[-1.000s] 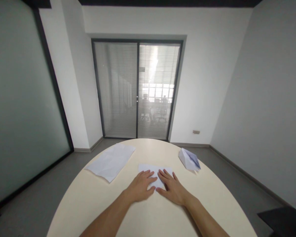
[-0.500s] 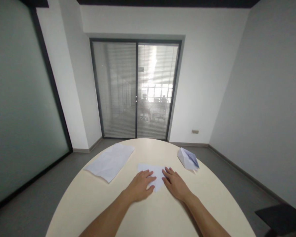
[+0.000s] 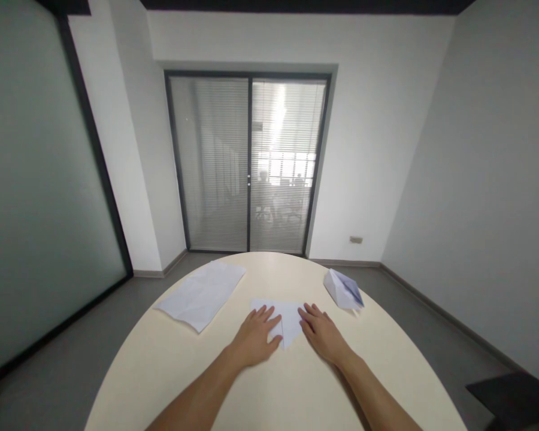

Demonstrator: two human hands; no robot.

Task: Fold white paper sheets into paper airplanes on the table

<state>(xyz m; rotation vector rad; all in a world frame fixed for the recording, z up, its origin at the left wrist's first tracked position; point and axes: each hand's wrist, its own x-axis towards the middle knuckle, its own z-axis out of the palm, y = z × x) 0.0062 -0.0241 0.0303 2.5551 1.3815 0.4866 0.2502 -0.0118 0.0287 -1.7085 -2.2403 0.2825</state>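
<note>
A folded sheet of white paper (image 3: 291, 320) lies flat on the table in front of me, its outline narrowing to a point toward me. A crease or paper edge runs down its middle. My left hand (image 3: 258, 335) rests on the paper's left part with fingers spread. On the right side, my right hand (image 3: 321, 331) lies with outstretched fingertips on the paper's edge. Both palms face down and cover parts of the paper.
The round cream table (image 3: 269, 395) carries a larger creased white sheet (image 3: 202, 296) at the left and a folded paper piece (image 3: 342, 290) at the right. A dark flat object (image 3: 516, 395) stands at the lower right. Beyond is a glass door (image 3: 249, 161) with blinds.
My right hand has slid slightly right, and my left fingers have shifted a little left. More of the paper's middle shows between my hands. The other papers stay put.
</note>
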